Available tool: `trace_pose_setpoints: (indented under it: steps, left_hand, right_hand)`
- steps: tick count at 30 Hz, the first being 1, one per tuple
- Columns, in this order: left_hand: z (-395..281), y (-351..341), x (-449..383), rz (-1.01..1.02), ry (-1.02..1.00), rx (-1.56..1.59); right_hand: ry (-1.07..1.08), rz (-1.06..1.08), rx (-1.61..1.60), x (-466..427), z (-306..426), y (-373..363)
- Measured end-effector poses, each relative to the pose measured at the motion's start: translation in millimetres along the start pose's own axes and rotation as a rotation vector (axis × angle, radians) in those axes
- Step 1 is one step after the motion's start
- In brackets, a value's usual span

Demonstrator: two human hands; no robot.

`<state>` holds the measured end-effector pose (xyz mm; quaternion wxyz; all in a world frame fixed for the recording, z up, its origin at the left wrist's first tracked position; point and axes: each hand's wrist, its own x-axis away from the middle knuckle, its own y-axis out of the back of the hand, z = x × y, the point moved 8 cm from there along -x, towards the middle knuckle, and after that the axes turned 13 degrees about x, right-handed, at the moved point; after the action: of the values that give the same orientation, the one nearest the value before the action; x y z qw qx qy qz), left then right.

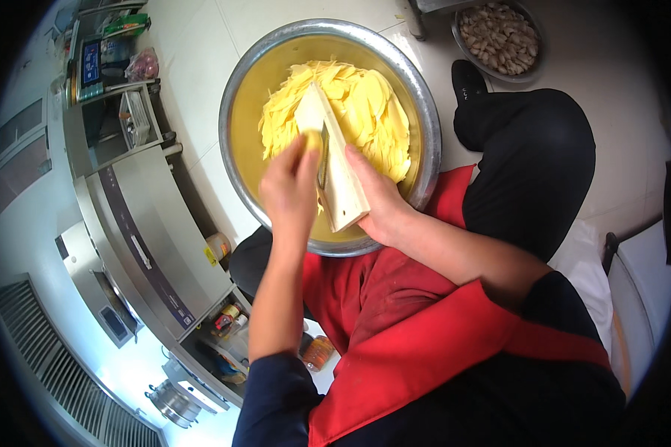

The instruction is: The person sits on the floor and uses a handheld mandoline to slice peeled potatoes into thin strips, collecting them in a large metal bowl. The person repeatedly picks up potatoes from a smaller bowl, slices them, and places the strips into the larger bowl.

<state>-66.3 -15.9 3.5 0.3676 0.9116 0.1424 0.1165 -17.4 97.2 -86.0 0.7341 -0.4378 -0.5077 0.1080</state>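
My left hand, blurred, grips a small yellow piece of peeled vegetable, which looks like potato, against the face of a wooden mandoline slicer. Around the slicer's lower right edge, my right hand holds it tilted, its far tip down among the slices. A dark metal blade shows in the wood beside the piece. Beneath is a large round metal basin, with a heap of thin yellow slices inside. The basin stands between my legs, against my red apron.
A metal bowl of garlic cloves sits on the tiled floor by my shoe. Along the left runs a stainless-steel kitchen counter, with bottles and packets on its lower shelf. A white bag lies at the right.
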Motion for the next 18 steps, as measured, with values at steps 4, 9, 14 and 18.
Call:
trace_pose_setpoints:
  steps: [4, 9, 14, 18]
  left_hand:
    - [-20, 8, 70, 0.035, -0.018, -0.006]
    - [12, -5, -20, -0.054, 0.007, -0.030]
    - [13, 14, 19, 0.011, 0.180, 0.102]
    - [0, 15, 69, 0.016, 0.148, 0.055]
  right_hand:
    - [0.042, -0.026, -0.024, -2, 1, 7]
    - [-0.015, 0.002, 0.018, -1, -5, 2]
    - [0.006, 0.010, -0.005, -2, -1, 4]
    - [0.007, -0.033, 0.013, -2, -4, 9]
